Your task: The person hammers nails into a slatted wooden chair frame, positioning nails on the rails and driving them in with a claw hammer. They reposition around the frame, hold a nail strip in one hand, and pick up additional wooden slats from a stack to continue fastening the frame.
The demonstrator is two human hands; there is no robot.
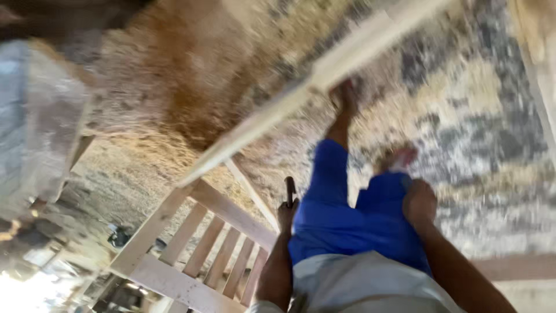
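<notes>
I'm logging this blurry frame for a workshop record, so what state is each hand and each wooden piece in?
left hand: closed around a dark handle, which sticks up from the fist.
dark handle: upright, gripped; its working end is hidden.
right hand: resting on the blue shorts, holding nothing that shows.
slatted wooden frame: lying tilted on the ground.
long wooden plank: slanted, one foot against it.
</notes>
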